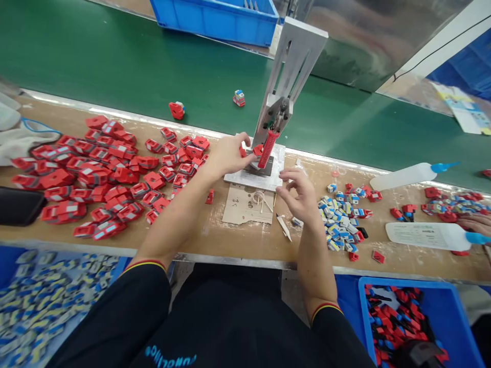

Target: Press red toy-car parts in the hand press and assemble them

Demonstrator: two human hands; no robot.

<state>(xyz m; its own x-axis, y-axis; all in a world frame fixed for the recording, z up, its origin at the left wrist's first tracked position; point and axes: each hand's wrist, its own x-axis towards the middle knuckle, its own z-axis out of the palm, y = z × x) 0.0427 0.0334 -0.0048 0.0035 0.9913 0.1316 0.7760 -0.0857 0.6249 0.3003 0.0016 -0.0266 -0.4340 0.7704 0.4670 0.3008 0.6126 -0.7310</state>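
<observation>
My left hand is at the toggle press, with its thumb and index finger closed around a small red plastic part on the dark jig block. Part of that piece is hidden by the fingers. The press has an upright metal column and a red lever handle, which points down close to the part. Beside the right edge of the metal base plate, my right hand has its fingers curled but apart, with nothing visible in them.
Many red parts lie left; small white-blue blocks lie right. Cardboard and a white-tipped tool are in front. Bottles, a blue bin, a green belt and another person's hand surround this.
</observation>
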